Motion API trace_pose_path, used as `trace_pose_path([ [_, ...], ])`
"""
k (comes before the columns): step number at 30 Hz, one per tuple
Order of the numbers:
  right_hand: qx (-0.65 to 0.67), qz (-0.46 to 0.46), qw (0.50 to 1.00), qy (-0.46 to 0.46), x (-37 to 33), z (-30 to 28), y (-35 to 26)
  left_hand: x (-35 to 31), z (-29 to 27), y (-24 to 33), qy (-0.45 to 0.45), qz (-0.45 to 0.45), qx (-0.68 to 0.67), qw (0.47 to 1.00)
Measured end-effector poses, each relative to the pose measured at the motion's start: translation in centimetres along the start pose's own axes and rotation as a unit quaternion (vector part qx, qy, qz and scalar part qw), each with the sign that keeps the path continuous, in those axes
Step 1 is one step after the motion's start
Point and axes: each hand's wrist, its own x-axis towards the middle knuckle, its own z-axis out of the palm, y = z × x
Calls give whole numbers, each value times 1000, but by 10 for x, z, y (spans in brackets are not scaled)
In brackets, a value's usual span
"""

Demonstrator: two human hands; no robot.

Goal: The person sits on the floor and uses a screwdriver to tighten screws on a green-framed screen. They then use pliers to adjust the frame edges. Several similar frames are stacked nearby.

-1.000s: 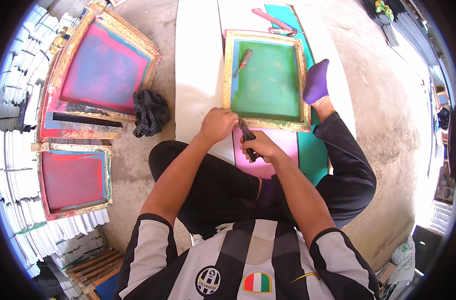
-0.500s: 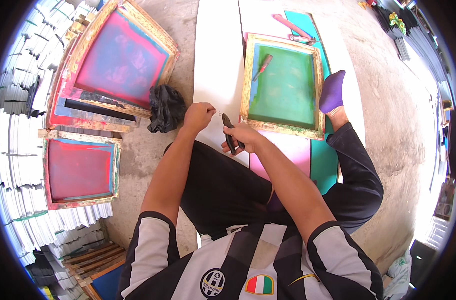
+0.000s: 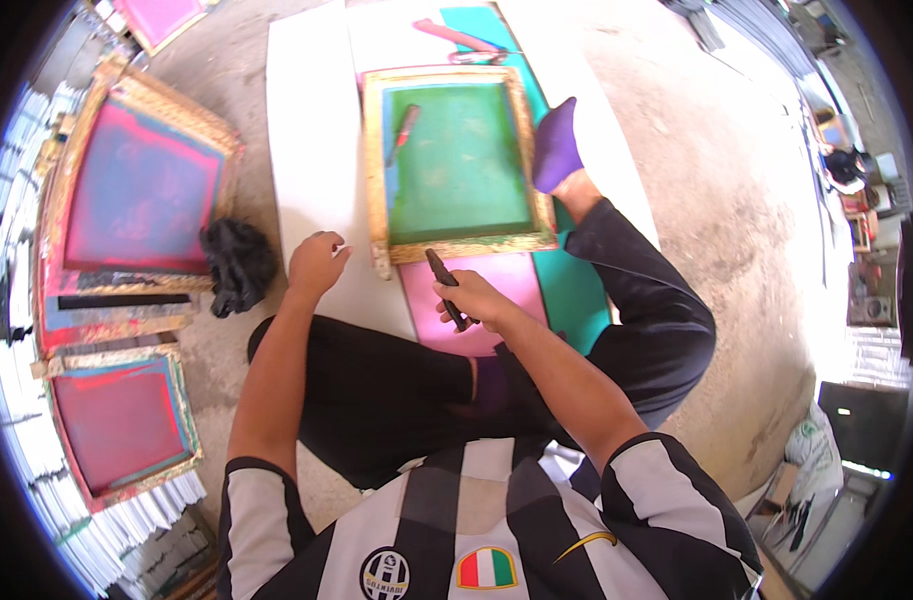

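Observation:
In my right hand (image 3: 473,297), closed fingers hold dark-handled pliers (image 3: 438,268) pointing up and left. My left hand (image 3: 318,264) hovers over the white board, its fingers curled in; whether something small is between them is hidden. Just beyond the pliers lies a wooden-framed screen (image 3: 377,170) with green mesh. A screwdriver (image 3: 407,124) with a dark and red handle rests on that mesh.
Beneath the frame are white (image 3: 311,150), pink (image 3: 476,300) and teal boards (image 3: 574,292). Past it lie a pinkish-red strip (image 3: 446,33) and a metal tool (image 3: 478,57). More framed screens (image 3: 141,190) and a black plastic bag (image 3: 238,268) are on the left. My purple-socked foot (image 3: 557,148) is beside the frame.
The view has swung right, so things sit further left. My left hand, which pinched near a thin bit of wire by the pliers' jaws, is now further from them. The pliers stay in my right hand.

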Motion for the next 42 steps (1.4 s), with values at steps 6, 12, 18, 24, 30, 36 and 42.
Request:
trace_pose_path([
  [6,-163,40,969,182,-40,-89,28,2,16,70,92,196,16,976],
  [12,-195,53,936,288,-36,-138,69,11,75,136,74,258,-15,963],
  [18,-178,57,938,291,-34,-140,65,9,106,174,32,244,-38,969],
  [24,-276,32,905,324,-24,-142,75,10,113,179,45,235,-40,970],
  [30,-261,67,913,308,-33,-136,57,11,114,179,49,232,-52,970],
  [36,-112,66,951,279,-36,-141,55,14,121,175,61,224,-67,970],
  [42,61,4,971,233,-25,-152,87,16,114,181,73,235,-75,966],
])
